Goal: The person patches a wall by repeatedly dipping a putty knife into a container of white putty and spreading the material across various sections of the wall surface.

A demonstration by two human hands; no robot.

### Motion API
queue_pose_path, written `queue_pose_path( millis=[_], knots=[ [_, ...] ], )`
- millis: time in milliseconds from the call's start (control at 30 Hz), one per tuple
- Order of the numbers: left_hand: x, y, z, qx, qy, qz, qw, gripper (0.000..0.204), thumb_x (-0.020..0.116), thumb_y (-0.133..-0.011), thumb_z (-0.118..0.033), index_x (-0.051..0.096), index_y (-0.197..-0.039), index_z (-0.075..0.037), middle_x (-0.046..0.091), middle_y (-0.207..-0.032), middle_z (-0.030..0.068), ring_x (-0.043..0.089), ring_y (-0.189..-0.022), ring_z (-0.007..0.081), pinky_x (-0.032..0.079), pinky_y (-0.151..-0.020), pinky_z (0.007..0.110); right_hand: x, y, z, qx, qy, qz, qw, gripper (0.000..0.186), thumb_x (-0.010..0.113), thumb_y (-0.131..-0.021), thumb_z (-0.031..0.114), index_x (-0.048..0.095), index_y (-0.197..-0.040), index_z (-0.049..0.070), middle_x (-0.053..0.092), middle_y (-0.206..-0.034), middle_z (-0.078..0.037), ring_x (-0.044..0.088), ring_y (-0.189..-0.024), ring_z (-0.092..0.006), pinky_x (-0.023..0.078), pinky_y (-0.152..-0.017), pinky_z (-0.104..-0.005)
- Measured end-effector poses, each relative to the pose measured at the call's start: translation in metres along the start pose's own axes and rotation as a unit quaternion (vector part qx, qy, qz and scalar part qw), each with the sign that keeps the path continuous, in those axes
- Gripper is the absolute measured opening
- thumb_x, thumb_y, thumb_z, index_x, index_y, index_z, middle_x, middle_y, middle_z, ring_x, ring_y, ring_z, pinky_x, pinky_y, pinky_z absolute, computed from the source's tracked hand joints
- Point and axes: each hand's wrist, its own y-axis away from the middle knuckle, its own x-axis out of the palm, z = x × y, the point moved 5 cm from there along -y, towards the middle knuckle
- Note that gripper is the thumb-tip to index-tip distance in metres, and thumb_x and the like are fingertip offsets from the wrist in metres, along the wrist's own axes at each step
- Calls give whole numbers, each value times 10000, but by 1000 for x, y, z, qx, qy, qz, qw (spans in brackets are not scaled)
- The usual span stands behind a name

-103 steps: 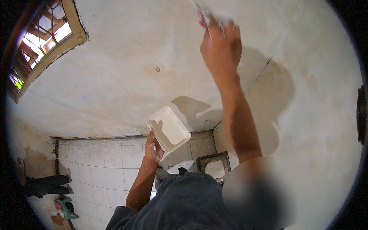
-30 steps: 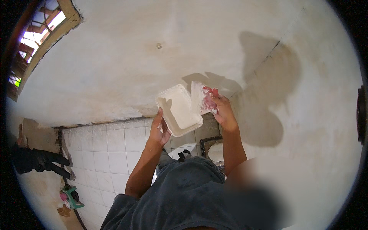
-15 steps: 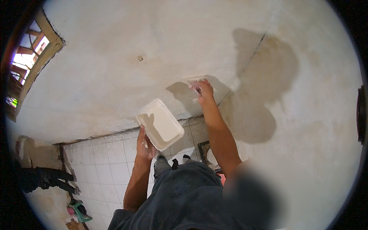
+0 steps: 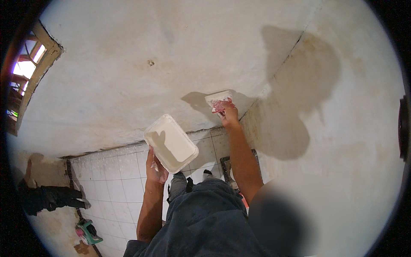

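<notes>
My left hand (image 4: 156, 170) grips the side of a rectangular white tray (image 4: 192, 152) with creamy white filler in it. My right hand (image 4: 230, 112) is closed on a red scraper (image 4: 219, 103) smeared with white filler. The scraper's wide edge is at the mottled off-white wall (image 4: 201, 51), just below a faint shadow band and left of the cracked corner line; whether it presses on the surface I cannot tell. The scraper is up and to the right of the tray.
A barred wooden window (image 4: 51, 49) is at upper left. Below are white floor tiles (image 4: 111, 184) and a dark square container (image 4: 227, 165) near my feet. Another person (image 4: 51, 198) in dark trousers is at the left, near a green object (image 4: 92, 229). A dark fixture (image 4: 402, 128) is at the right rim.
My right hand came down from high on the wall to the tray, then moved off to the wall beside it. The tray in my left hand has shifted slightly left since.
</notes>
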Motion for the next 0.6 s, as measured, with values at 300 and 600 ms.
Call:
queue_pose_path(
  millis=[300, 600],
  knots=[
    [-3, 1, 0, 0, 5, -7, 1000, 592, 468, -984, -407, 348, -1439, -48, 464, -1412, 120, 470, -1286, 266, 401, -1071, 408, 83, 0, 37, -56, -21, 4, 998, 124, 549, -836, -7, 459, -901, 48, 603, -774, -100, 618, -645, -232, 563, -624, -396],
    [-5, -3, 3, 0, 0, 2, 1000, 588, 447, -991, -409, 344, -1443, -48, 463, -1413, 119, 475, -1276, 270, 405, -1062, 406, 147, 44, 120, -84, -45, 149, 984, 383, 585, -816, 54, 450, -1175, 44, 625, -933, -86, 642, -875, -225, 544, -749, -419]
  ],
)
